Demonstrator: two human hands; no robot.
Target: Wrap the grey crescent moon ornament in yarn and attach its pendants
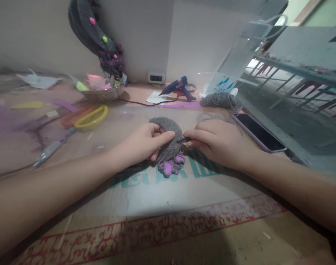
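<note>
Yarn crescent [165, 138] sitting mid-bench between two working hands

Head view: the left hand [148, 142] is pinching the gray crescent, thumb lying across its face and fingers curling behind, apparently to keep it steady. The right hand [216, 141] is closing its fingertips around a thin dark tool [184, 140], whose tip is pointing at the crescent's right side; that low grip is probably serving fine control. Purple-and-gray trim [168, 168] is hanging at the crescent's lower end. All this is happening over a cardboard sheet [146, 198] near the middle of the bench [137, 90], perhaps laid there to protect the top.

Along the far edge, a blue glue gun [177, 88] is resting with its nozzle over white paper [156, 97], likely to catch drips. A gray yarn heap [220, 101] is lying toward the far right corner, and a phone [260, 132] is lying by the right edge. Yellow handles [91, 117] are showing toward the left edge.

A clear bag [223, 79] is carrying a blue logo and letters seeming to begin "CLA". Green characters on the cardboard are being partly covered, so I cannot read them.
</note>
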